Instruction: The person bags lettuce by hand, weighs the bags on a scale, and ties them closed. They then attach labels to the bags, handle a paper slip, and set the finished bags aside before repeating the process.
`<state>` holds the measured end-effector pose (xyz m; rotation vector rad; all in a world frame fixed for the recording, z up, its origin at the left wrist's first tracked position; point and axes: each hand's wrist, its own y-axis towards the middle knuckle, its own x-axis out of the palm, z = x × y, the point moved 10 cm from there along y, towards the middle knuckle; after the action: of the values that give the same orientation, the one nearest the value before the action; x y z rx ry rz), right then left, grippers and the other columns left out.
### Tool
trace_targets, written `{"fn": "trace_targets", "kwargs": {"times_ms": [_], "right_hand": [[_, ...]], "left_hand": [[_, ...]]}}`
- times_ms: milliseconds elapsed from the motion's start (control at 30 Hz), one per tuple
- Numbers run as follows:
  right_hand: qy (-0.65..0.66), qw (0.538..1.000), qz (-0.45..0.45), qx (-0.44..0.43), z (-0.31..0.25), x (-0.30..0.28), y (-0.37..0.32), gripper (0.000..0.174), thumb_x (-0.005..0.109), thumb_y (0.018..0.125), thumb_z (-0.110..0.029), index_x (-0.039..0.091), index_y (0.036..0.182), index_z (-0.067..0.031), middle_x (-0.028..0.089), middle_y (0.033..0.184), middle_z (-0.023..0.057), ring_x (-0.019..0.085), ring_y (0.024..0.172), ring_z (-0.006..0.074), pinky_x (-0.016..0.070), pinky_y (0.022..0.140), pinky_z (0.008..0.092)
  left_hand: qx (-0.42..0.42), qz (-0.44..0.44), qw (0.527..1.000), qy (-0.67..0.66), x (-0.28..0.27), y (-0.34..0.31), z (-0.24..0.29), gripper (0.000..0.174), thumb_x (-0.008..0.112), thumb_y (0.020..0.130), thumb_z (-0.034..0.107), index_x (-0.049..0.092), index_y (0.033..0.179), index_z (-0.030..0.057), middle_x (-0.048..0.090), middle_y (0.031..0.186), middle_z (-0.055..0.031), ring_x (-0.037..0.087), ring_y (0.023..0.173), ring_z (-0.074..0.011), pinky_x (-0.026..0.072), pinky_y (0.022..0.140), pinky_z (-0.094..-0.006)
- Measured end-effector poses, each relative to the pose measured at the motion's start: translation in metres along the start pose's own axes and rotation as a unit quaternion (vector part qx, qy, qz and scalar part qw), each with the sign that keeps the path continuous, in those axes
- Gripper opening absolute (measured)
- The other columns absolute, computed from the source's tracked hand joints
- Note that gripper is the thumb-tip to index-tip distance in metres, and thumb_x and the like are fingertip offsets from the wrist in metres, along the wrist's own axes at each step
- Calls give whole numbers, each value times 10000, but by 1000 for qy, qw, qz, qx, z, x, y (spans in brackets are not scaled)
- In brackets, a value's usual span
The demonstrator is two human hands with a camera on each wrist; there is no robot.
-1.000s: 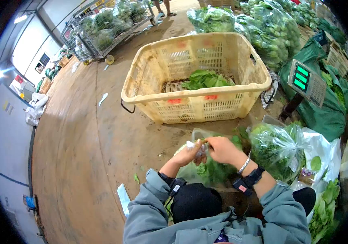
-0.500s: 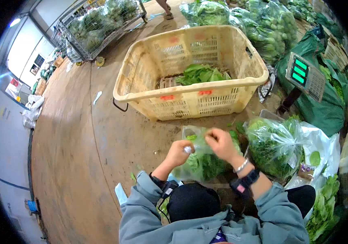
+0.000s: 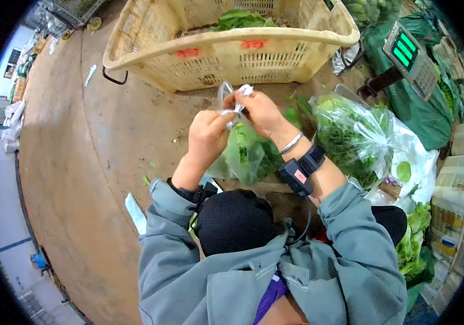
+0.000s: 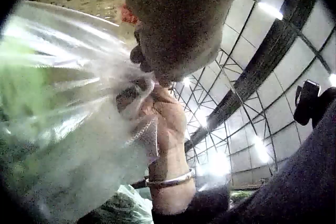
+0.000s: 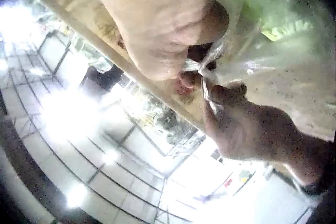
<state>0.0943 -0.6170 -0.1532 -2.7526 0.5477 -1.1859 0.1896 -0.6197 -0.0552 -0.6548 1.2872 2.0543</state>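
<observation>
A clear plastic bag with leafy greens inside hangs below both hands in the head view. Its gathered neck is twisted between the fingers. My left hand grips one side of the gathered plastic, fingers curled. Opposite it, my right hand pinches the other part, with a white bunched end standing above the fingers. In the left wrist view the bag fans out in folds from the two hands. The right wrist view shows the tight plastic twist between the fingers of both hands.
A big cream plastic crate with some leaves stands ahead. To the right are another bag of greens, a scale with a lit green display, a green sack and loose lettuce. A pale blue strip lies on the floor.
The head view has tilted down, so the crate sits higher in it. The hands have come together again at the bag's neck, which is now gathered and twisted.
</observation>
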Motion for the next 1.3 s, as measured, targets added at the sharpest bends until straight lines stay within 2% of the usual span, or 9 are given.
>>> {"fn": "trace_targets", "kwargs": {"times_ms": [433,567,733,933,1067,1100,1133,1200,1300], "right_hand": [[136,945,295,45,45,-191,-6,352,401,893,-260,329,567,-149,246,474,-18,278,428,148,324,525,327],[-156,968,197,24,8,-122,-26,298,389,899,-255,471,674,-77,373,503,23,387,470,173,382,546,347],[-779,604,-169,-24,49,18,-20,274,423,878,-236,569,861,-4,583,734,180,546,654,298,449,601,358],[-350,932,14,-91,4,-22,-14,315,422,903,-268,533,823,17,549,627,81,509,559,172,440,561,301],[-391,905,68,-155,-8,11,-40,333,383,911,-197,459,1141,33,623,873,177,601,779,252,462,693,333],[-480,833,20,-274,-7,34,-41,409,398,893,-192,379,1238,28,600,976,217,587,906,307,453,773,369],[-485,831,23,-273,7,27,-28,409,398,893,-192,379,1238,28,600,976,217,587,906,307,453,773,369],[-695,603,-24,-390,-5,60,-47,442,420,870,-212,385,1226,46,610,937,207,578,897,331,451,782,393],[-731,662,-73,-149,3,37,-30,330,467,838,-263,548,995,16,613,750,188,596,742,351,476,652,427]], "left_hand": [[-364,-224,904,-26,56,-183,-109,358,501,868,247,500,649,-36,470,526,-121,448,476,-195,381,486,-350],[-600,-66,745,-283,32,-189,-126,418,462,886,323,477,563,58,406,486,4,358,448,-85,266,425,-252],[-242,-201,940,-134,48,-6,-54,194,468,870,178,588,863,25,571,699,-26,500,623,-116,395,518,-259],[-374,-294,764,-435,124,-76,-71,410,454,762,-73,447,1163,17,544,892,-47,529,771,-106,435,606,-224],[-426,-134,812,-376,131,-111,-113,229,467,852,73,468,1072,7,551,942,-63,546,803,-133,457,663,-265],[-425,0,550,-719,167,-145,-144,283,481,849,101,440,1114,10,521,1067,-116,534,914,-180,454,761,-315],[-423,-2,545,-723,157,-135,-133,283,481,849,101,440,1114,10,521,1067,-116,534,914,-180,454,761,-315],[-165,-305,905,-245,111,-73,-34,369,457,870,231,405,1160,8,442,1171,-185,446,1092,-231,399,876,-357],[-190,-262,904,-280,121,-85,-55,331,481,853,227,460,1094,2,512,1077,-160,511,989,-209,436,800,-324]]}}
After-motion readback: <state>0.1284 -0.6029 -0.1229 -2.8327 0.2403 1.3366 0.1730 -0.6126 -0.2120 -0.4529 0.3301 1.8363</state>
